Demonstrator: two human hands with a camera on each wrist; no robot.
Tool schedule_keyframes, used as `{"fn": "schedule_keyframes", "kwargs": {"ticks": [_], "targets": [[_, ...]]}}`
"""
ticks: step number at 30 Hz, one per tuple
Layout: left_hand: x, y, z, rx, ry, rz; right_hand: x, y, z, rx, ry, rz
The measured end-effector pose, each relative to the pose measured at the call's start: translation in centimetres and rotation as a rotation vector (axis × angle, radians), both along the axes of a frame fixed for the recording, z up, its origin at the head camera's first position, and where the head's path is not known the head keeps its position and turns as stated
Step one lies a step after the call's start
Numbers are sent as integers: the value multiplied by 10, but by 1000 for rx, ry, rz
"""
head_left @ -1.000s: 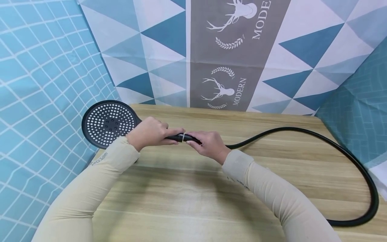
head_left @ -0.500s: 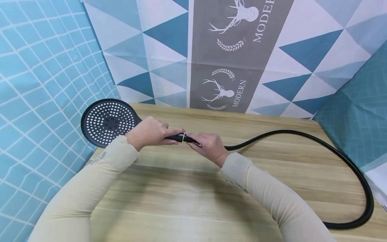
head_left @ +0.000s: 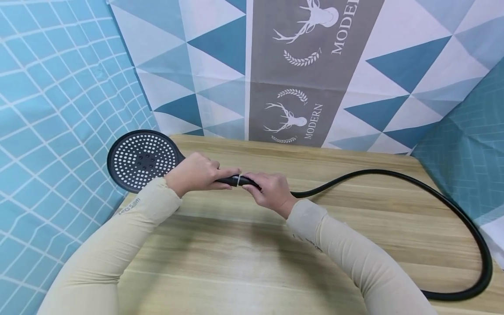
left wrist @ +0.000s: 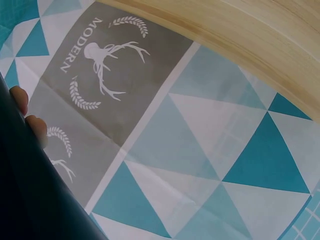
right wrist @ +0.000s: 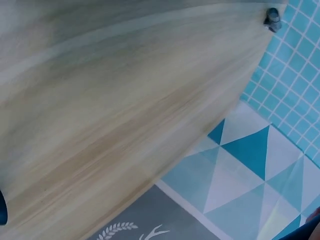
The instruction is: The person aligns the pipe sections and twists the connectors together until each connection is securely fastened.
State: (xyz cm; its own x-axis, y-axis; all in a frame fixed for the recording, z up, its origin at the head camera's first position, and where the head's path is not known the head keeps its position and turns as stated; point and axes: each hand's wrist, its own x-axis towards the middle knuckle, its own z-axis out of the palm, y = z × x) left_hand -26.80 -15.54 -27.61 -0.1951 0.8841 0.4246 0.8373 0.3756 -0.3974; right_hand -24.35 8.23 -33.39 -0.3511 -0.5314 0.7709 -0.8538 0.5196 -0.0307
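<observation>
One round black shower head (head_left: 143, 160) with white dots is held by its black handle (head_left: 228, 180) in the left hand (head_left: 198, 172), above one light wood-grain tabletop (head_left: 240, 267); one black flexible hose (head_left: 453, 204) is gripped near its end, in line with the handle, by the right hand (head_left: 271, 189).

Left hand (head_left: 197, 173) covers most of the shower handle (head_left: 229, 180). Right hand (head_left: 271, 190) obscures part of the hose (head_left: 374, 171), whose far stretch passes out of sight behind the right sleeve (head_left: 356, 249). Right wrist view: small dark object (right wrist: 273, 20), too indistinct to identify.
</observation>
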Motion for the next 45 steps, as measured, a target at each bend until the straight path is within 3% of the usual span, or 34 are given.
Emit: {"fn": "schedule_keyframes", "kwargs": {"ticks": [3, 6, 14, 29, 36, 41, 45], "targets": [[0, -1, 0, -7, 15, 7, 3, -1, 4, 9, -100, -8], [1, -2, 1, -10, 36, 20, 5, -2, 9, 13, -145, -29], [1, -2, 7, -29, 50, 59, 6, -6, 8, 15, -45, -122], [2, 1, 5, 4, 56, 19, 10, -5, 6, 4, -62, -126], [3, 1, 3, -22, 37, 50, 10, -6, 3, 15, -91, -124], [2, 1, 2, -33, 19, 69, 9, -8, 6, 4, -175, -140], [0, 1, 3, -29, 24, 69, 9, -12, 15, 89, -328, -179]]}}
